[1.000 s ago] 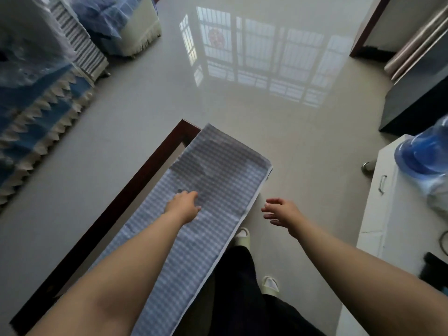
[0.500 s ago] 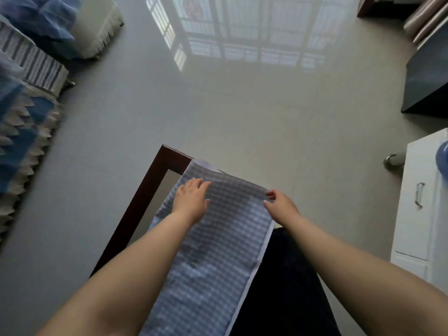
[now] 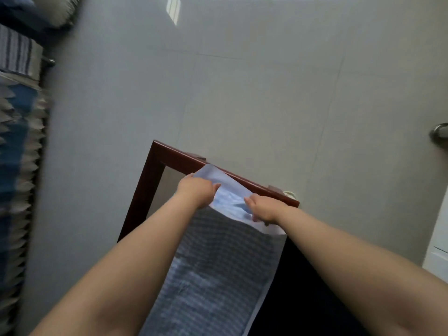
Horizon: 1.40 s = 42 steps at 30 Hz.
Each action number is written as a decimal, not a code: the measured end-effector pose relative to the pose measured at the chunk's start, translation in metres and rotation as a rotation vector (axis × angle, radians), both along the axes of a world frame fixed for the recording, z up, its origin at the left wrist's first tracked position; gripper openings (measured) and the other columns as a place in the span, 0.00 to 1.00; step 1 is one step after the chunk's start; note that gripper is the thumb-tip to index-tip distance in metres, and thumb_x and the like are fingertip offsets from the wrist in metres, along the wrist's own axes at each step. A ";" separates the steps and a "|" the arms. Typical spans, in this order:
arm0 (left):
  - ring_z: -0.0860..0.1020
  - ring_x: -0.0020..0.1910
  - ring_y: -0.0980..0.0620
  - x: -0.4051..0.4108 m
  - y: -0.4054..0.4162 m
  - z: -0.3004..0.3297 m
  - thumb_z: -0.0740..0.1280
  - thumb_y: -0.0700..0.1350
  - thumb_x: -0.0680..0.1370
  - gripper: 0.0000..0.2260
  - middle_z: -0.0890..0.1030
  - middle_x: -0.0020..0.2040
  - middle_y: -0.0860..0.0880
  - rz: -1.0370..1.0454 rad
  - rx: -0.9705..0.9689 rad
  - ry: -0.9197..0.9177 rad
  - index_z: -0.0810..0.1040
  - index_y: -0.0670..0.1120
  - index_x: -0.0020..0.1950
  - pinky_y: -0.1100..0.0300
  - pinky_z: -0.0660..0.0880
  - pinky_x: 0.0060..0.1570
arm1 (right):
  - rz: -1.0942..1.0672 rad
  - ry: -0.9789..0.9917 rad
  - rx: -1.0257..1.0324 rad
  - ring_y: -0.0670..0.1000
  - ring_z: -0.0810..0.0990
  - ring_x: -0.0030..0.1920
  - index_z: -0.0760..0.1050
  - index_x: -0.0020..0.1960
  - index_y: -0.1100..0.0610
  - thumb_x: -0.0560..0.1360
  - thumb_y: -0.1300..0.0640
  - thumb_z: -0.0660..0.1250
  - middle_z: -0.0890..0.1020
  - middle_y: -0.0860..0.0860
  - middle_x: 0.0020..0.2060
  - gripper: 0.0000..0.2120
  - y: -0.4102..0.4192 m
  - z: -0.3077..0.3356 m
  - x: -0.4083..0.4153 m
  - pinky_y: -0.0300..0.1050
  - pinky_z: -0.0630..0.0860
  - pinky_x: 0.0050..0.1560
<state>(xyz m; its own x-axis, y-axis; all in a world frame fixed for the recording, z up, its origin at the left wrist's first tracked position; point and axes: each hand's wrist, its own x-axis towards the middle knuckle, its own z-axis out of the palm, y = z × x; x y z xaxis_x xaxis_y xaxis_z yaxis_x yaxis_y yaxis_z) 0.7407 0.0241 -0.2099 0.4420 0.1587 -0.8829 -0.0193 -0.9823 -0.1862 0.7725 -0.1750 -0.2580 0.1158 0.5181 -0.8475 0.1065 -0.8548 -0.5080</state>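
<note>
Grip: my left hand and right hand pinch the cloth at its far edge.
Axis: lengthwise, running back toward me.

Left hand, right hand and forearms bare — black trousers below.

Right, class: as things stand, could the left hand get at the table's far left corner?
Probably yes: the left hand grips the checked cloth close to that table corner, nothing lying between.
</note>
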 end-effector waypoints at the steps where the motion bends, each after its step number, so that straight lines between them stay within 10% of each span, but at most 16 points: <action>1: 0.71 0.65 0.45 0.005 0.000 -0.001 0.52 0.49 0.82 0.18 0.74 0.66 0.49 0.035 0.055 0.102 0.66 0.55 0.71 0.48 0.63 0.69 | 0.071 -0.006 0.022 0.57 0.77 0.53 0.68 0.62 0.57 0.81 0.50 0.50 0.77 0.56 0.61 0.16 0.002 -0.001 -0.004 0.47 0.70 0.55; 8: 0.67 0.69 0.42 0.008 0.002 -0.018 0.58 0.61 0.76 0.27 0.67 0.72 0.48 0.091 0.202 0.399 0.63 0.54 0.73 0.48 0.70 0.61 | 0.278 -0.157 0.003 0.58 0.72 0.60 0.77 0.58 0.52 0.74 0.32 0.53 0.72 0.54 0.63 0.29 0.004 -0.014 -0.015 0.51 0.69 0.56; 11: 0.59 0.73 0.43 0.013 0.012 -0.021 0.55 0.64 0.78 0.26 0.61 0.75 0.48 0.239 0.226 0.338 0.63 0.56 0.73 0.44 0.67 0.65 | 0.062 0.110 -0.051 0.58 0.76 0.57 0.72 0.62 0.56 0.77 0.34 0.48 0.77 0.56 0.61 0.31 0.005 -0.014 -0.021 0.49 0.71 0.52; 14: 0.57 0.73 0.39 0.012 0.020 -0.021 0.62 0.59 0.76 0.29 0.53 0.76 0.45 0.210 0.249 0.269 0.60 0.52 0.75 0.43 0.70 0.63 | -0.141 -0.048 -0.097 0.60 0.76 0.56 0.66 0.61 0.57 0.81 0.46 0.48 0.77 0.59 0.59 0.18 -0.004 -0.017 -0.030 0.52 0.70 0.51; 18: 0.61 0.70 0.40 0.003 0.023 -0.015 0.67 0.55 0.74 0.23 0.67 0.69 0.43 0.061 0.188 0.425 0.72 0.43 0.64 0.46 0.68 0.64 | -0.281 -0.050 -0.312 0.61 0.75 0.58 0.61 0.68 0.56 0.77 0.46 0.60 0.67 0.58 0.64 0.24 -0.023 -0.028 -0.035 0.52 0.73 0.53; 21: 0.77 0.54 0.46 0.003 0.019 -0.010 0.63 0.67 0.72 0.27 0.80 0.53 0.45 0.339 0.102 0.563 0.79 0.43 0.48 0.54 0.72 0.58 | -0.082 -0.038 -0.412 0.59 0.72 0.61 0.66 0.66 0.54 0.72 0.38 0.64 0.68 0.57 0.63 0.29 -0.038 -0.035 -0.042 0.51 0.71 0.55; 25: 0.71 0.64 0.41 -0.002 0.024 -0.018 0.57 0.60 0.79 0.26 0.70 0.68 0.41 0.463 0.131 0.124 0.66 0.44 0.70 0.49 0.70 0.58 | 0.017 -0.382 -0.075 0.56 0.71 0.58 0.76 0.52 0.49 0.73 0.41 0.61 0.75 0.51 0.53 0.15 -0.048 -0.039 -0.057 0.48 0.67 0.57; 29: 0.72 0.64 0.40 -0.008 0.040 -0.022 0.59 0.51 0.80 0.23 0.67 0.71 0.43 0.423 0.264 0.157 0.63 0.45 0.73 0.48 0.73 0.58 | -0.162 -0.200 0.065 0.55 0.77 0.41 0.65 0.41 0.47 0.72 0.38 0.57 0.78 0.47 0.37 0.13 -0.057 -0.032 -0.073 0.46 0.65 0.33; 34: 0.73 0.61 0.43 -0.018 0.049 -0.025 0.51 0.64 0.78 0.25 0.73 0.66 0.45 0.306 0.353 0.318 0.75 0.50 0.64 0.53 0.69 0.51 | -0.447 0.157 0.001 0.46 0.75 0.38 0.74 0.38 0.52 0.72 0.37 0.62 0.78 0.43 0.35 0.18 -0.057 -0.031 -0.062 0.43 0.70 0.40; 42: 0.75 0.55 0.43 -0.033 0.075 -0.030 0.54 0.62 0.79 0.28 0.77 0.56 0.42 0.965 0.017 0.301 0.72 0.41 0.65 0.50 0.70 0.59 | -0.723 0.433 0.056 0.49 0.77 0.40 0.78 0.43 0.54 0.71 0.54 0.72 0.80 0.52 0.41 0.05 -0.067 -0.038 -0.028 0.46 0.73 0.48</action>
<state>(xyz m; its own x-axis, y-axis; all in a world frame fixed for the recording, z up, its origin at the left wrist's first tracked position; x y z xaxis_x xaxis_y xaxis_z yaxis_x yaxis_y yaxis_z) 0.7072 0.0989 -0.2394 -0.1228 0.3440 -0.9309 0.7338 -0.6000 -0.3185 0.7447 -0.2421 -0.2964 0.1059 0.4837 -0.8688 -0.6706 -0.6104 -0.4216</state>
